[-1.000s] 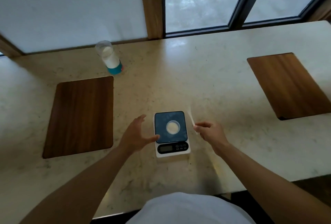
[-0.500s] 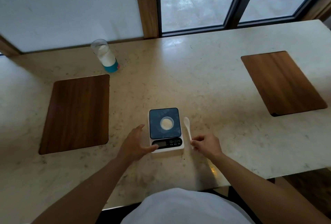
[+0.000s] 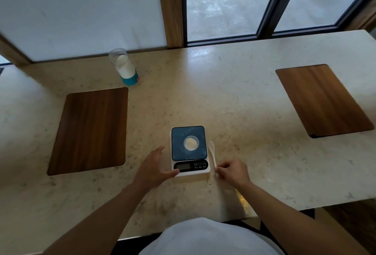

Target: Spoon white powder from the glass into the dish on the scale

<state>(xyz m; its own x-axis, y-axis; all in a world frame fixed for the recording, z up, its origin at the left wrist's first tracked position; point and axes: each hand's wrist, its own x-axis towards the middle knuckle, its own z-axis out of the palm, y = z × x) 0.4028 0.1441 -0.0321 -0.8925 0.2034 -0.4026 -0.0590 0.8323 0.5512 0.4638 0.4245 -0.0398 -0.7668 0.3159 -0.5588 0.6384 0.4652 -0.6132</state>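
- white powder is sitting in the small dish on the scale, mid-tabletop; scale's button labels are too small to read.
- right hand fingers are pinching the white spoon handle beside the scale.
- left hand is lying spread, thumb touching the scale's front corner.
- glass is standing far left, well apart.

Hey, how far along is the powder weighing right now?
Done: the dish on the scale already holds some white powder. In hand: the right hand pinches the handle end of the white spoon, which lies beside the scale, while the left hand rests open against the scale's front corner. Left: the glass far back holds plenty of powder; the display is unreadable.
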